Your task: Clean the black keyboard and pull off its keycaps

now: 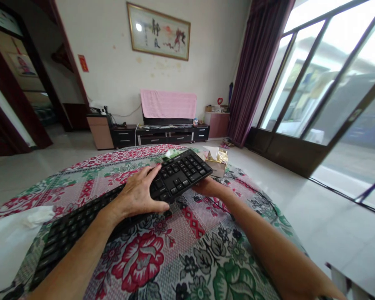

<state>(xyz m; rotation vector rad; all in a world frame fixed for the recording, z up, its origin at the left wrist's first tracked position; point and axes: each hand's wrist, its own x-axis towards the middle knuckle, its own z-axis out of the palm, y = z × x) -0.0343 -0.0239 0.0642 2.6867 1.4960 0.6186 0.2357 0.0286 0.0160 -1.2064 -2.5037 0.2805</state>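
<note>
A black computer keyboard (187, 173) runs slantwise over the table, its number-pad end raised and tilted toward me. My left hand (140, 193) grips it across its width, with the thumb at the near edge and the fingers toward the far edge. Under the raised right end is my right hand (206, 186), holding it from below; its fingers are mostly hidden behind the keyboard. My left forearm covers part of the keyboard's lower left stretch.
A flowered tablecloth (193, 258) covers the round table. Behind the keyboard stands a tissue box (218, 166), with a black cable (259, 192) to its right. At the left lie a white sheet-like thing (6, 246) and a crumpled tissue (40, 216).
</note>
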